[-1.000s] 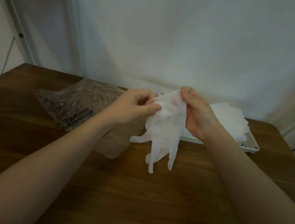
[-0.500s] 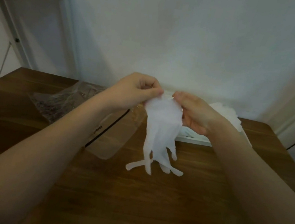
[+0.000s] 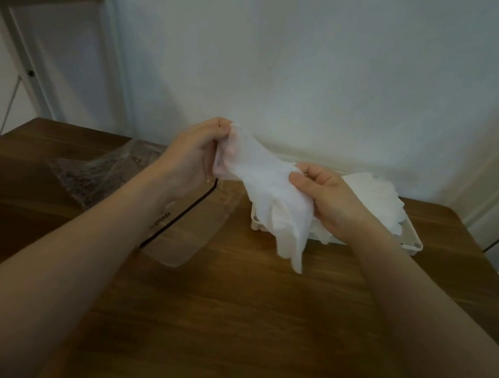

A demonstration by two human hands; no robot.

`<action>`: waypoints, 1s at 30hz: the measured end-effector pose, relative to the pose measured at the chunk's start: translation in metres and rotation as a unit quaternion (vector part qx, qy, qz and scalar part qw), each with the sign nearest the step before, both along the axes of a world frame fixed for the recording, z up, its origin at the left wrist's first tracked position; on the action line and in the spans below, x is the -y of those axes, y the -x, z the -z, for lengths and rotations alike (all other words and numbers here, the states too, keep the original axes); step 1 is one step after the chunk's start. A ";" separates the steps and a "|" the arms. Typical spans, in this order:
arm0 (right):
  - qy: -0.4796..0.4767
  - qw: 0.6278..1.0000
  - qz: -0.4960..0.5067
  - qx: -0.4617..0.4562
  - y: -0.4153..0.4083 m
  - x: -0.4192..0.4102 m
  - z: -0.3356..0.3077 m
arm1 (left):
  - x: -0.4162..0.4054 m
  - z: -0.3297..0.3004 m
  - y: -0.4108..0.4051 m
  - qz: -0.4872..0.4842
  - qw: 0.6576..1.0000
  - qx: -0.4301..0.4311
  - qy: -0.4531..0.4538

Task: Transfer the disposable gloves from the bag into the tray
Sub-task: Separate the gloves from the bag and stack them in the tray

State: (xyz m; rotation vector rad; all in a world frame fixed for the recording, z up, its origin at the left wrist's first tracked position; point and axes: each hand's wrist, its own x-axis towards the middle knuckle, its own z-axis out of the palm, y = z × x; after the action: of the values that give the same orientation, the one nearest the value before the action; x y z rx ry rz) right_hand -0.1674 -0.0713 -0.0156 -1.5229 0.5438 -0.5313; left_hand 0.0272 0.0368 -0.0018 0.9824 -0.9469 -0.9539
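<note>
My left hand pinches the cuff end of a white glove, thumb and fingers closed on the thin film at the top edge; my right hand grips the same glove lower down, thumb across the front and fingers curled behind; compared with a second ago the glove no longer hangs straight down between the two hands with its fingers dangling free; it now runs slantwise, high at the left and low at the right, and its loose end droops in front of the near left corner of the tray; the right hand has dropped and shifted toward the tray, the left has risen; the head view has also tilted up, so more wall shows; the glove is still in the air, clear of the table, not yet in the tray; a heap of gloves already lies in the tray behind my right hand; the clear bag lies flat on the table under my left wrist, and whether any gloves remain in it I cannot tell; judgement: this one is out of the bag and being drawn across toward the heap, so the placing step is near; risk: the film clings and may drag when released.
</note>
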 end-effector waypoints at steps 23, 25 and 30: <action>0.349 0.913 -0.037 -0.207 0.045 0.037 -0.041 | 0.045 -0.005 0.030 0.165 0.887 0.371 -0.220; 0.293 0.935 -0.013 -0.199 0.051 0.044 -0.039 | 0.048 -0.008 0.033 0.166 0.894 0.359 -0.209; 0.215 0.959 -0.035 -0.183 0.078 0.069 -0.040 | 0.055 -0.015 0.052 0.171 0.965 0.140 -0.140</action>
State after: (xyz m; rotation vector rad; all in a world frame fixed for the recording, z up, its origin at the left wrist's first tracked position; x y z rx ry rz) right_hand -0.2450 -0.1404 0.0240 -2.0710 0.6840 -0.3214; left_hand -0.0245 -0.0187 0.0127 1.2404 -1.2710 -1.2859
